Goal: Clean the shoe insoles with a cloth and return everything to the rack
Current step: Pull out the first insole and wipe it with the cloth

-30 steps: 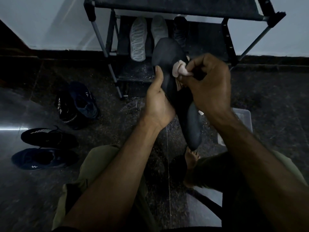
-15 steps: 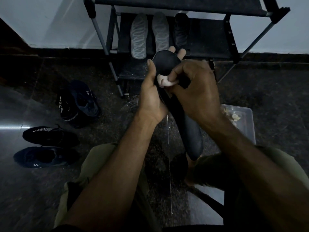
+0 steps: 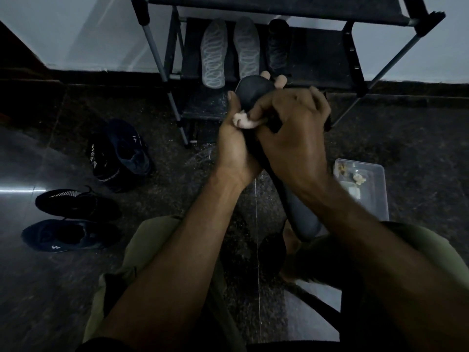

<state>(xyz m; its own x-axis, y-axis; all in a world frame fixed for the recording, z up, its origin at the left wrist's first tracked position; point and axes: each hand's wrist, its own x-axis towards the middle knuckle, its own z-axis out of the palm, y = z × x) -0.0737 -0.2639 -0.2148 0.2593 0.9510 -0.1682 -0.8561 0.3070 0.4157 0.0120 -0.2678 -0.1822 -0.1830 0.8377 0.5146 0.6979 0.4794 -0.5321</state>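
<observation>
I hold a long dark insole [image 3: 300, 214] upright in front of me, its toe end near the rack and its heel end by my knee. My left hand [image 3: 234, 151] grips it from the left, thumb along the front and fingertips showing behind the top. My right hand [image 3: 291, 133] pinches a small pale cloth [image 3: 245, 121] and presses it against the upper half of the insole. On the black shoe rack [image 3: 355, 69], two grey patterned insoles [image 3: 214, 54] and one dark insole [image 3: 278, 47] lie on the middle shelf.
Dark shoes lie on the glossy floor at the left: a pair [image 3: 119, 151] near the rack and two single shoes [image 3: 73, 222] closer to me. A clear plastic box [image 3: 363, 186] with small scraps sits at the right. My knees fill the foreground.
My right hand has carried the cloth left and down across the insole's upper part. My left hand has shifted up so its fingertips show behind the toe end.
</observation>
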